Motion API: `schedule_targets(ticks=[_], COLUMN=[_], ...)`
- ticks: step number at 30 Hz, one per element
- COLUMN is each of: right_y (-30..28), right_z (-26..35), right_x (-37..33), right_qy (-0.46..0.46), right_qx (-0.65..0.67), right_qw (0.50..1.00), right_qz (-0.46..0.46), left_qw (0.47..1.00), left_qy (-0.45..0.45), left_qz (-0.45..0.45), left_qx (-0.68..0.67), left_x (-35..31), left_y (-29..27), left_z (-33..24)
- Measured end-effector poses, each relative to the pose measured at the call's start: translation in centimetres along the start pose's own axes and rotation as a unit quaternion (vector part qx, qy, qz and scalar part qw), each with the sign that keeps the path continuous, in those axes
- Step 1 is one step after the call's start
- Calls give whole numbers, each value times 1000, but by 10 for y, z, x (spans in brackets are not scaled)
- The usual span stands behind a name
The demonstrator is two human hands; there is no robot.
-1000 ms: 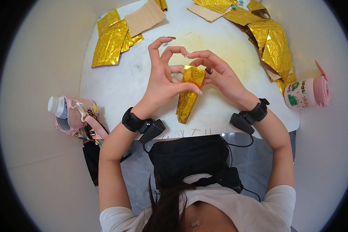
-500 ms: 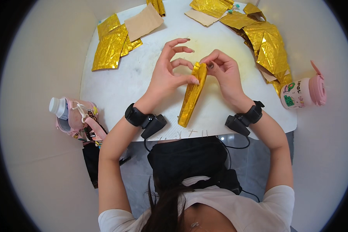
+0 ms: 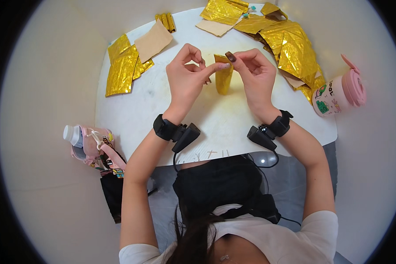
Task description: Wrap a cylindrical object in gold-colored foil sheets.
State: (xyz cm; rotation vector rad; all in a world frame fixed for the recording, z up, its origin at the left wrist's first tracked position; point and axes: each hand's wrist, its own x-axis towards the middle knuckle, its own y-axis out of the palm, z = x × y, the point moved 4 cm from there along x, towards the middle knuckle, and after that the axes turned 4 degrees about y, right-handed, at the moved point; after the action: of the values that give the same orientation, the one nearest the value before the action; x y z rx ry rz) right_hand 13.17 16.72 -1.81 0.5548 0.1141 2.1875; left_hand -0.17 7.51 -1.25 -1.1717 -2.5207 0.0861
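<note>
Head view: we look down on two bare hands, which meet above the middle of a white table (image 3: 215,123).
Gold piece: we find the narrow gold piece (image 3: 224,83) between the two hands, its upper end at the thumbs and its lower end pointing toward the person; whether this end touches the table, we cannot tell.
Left hand: the left hand (image 3: 184,77) has its fingers curled, and its thumb reaches to the upper part of the gold piece; whether it grips, we cannot tell, because the contact is small.
Right hand: the right hand (image 3: 258,75) is closed in a pinch on the upper edge of the gold piece, with the thumb in front.
Wrists: on each we see a black band (image 3: 164,127) carrying a dark device (image 3: 262,138).
Far left of table: we notice gold sheets (image 3: 120,78), overlapped by a beige sheet (image 3: 154,40).
Far right of table: we see a larger gold pile (image 3: 295,52), its pieces overlapping.
Right edge: near this pile is a pink cup (image 3: 336,95) with printed pictures.
Left edge: beside the table we see a pink bag (image 3: 91,146) containing a white-capped bottle (image 3: 78,137).
</note>
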Motion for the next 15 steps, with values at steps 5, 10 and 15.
schedule_targets(ticks=[5,10,15], right_y=[3,5,9], right_z=[-1,-3,-10], right_x=[1,1,2], right_qy=[-2,3,62], right_qx=[13,19,6], right_qw=[1000,999,995], right_qz=[9,40,74], left_qw=[994,993,995], left_qy=[95,106,72], left_qz=[-18,-10,45], left_qx=[-56,-54,-49], left_x=[-7,-14,-16], left_y=[7,7,0], left_z=[-11,-20,-8])
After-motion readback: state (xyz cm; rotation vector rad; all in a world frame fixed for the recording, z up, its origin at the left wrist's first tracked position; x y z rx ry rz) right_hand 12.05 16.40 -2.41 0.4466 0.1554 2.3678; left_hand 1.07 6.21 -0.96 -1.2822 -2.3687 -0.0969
